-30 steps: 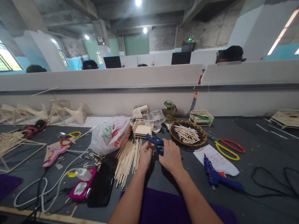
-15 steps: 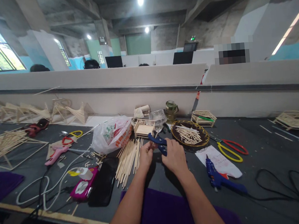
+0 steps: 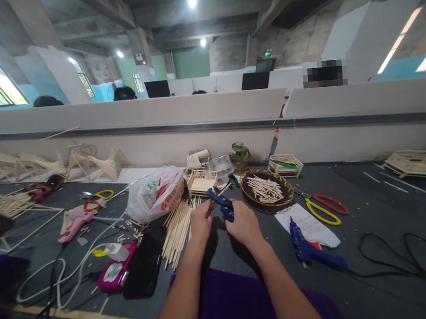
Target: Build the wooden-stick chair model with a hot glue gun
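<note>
My right hand [image 3: 243, 223] is closed around a pair of blue-handled cutters [image 3: 220, 198], held above the dark table. Its jaws are too small and dim to make out. Close by on the left, my left hand [image 3: 202, 220] is pinched shut near the tool; whatever is between its fingertips is hidden. A bundle of thin wooden sticks [image 3: 176, 233] lies beside my left wrist. To the right of the cutters, a round woven basket [image 3: 290, 196] holds many short cut sticks [image 3: 265, 189]. A small railed stick model [image 3: 201, 182] stands just beyond my hands.
Nearby on the right are scissors [image 3: 323, 210], a paper sheet [image 3: 316, 225] and a blue glue gun [image 3: 308, 250] with its cord. Leftward lie a plastic bag [image 3: 154, 193], a black phone [image 3: 143, 263], a pink power strip [image 3: 116, 270] and a pink glue gun [image 3: 74, 227].
The whole view has shifted slightly. Both hands stay close together, with the cutters still in my right hand. A dark blurred shape has come in at the left edge.
</note>
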Demonstrator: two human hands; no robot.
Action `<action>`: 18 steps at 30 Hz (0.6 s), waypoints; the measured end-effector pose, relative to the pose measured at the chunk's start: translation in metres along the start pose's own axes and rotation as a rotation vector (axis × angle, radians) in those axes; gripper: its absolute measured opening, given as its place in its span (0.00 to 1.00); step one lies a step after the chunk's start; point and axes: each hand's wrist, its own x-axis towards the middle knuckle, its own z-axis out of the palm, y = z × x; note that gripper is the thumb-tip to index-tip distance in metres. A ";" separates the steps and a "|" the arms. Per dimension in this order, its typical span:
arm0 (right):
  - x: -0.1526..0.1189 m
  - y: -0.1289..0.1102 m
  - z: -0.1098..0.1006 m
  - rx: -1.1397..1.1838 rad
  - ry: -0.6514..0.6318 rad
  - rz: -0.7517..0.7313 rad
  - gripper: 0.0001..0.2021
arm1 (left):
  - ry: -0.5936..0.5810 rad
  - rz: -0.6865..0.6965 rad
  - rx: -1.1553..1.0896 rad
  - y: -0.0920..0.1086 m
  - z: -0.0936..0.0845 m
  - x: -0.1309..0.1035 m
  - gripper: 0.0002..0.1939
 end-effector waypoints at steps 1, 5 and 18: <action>0.000 0.000 0.001 0.015 -0.011 0.005 0.23 | -0.015 0.004 0.020 0.000 -0.002 0.000 0.17; 0.000 0.001 0.003 0.060 -0.073 0.040 0.16 | -0.074 0.000 0.082 0.001 -0.007 0.002 0.20; 0.002 0.003 0.004 -0.008 -0.186 0.093 0.12 | -0.244 -0.065 0.332 0.011 -0.021 0.006 0.19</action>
